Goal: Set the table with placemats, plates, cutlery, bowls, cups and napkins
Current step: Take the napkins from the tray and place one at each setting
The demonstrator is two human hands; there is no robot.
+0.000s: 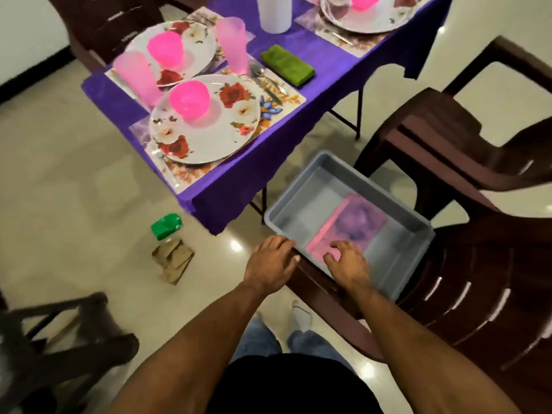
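The pink-and-purple placemat (355, 227) is lying flat in the grey tub (298, 198), and the right hand (348, 262) is sitting right on its near pink edge, fingers spread and bent onto it; whether they are gripping it, I cannot tell. The left hand (273, 259) is resting, fingers relaxed, at the tub's near-left corner. The tub is sitting on a brown chair (493, 294), just beside the purple-clothed table (328, 58), where floral plates (209, 127), pink bowls (189, 98), pink cups (232, 44) and a green napkin (286, 64) are showing.
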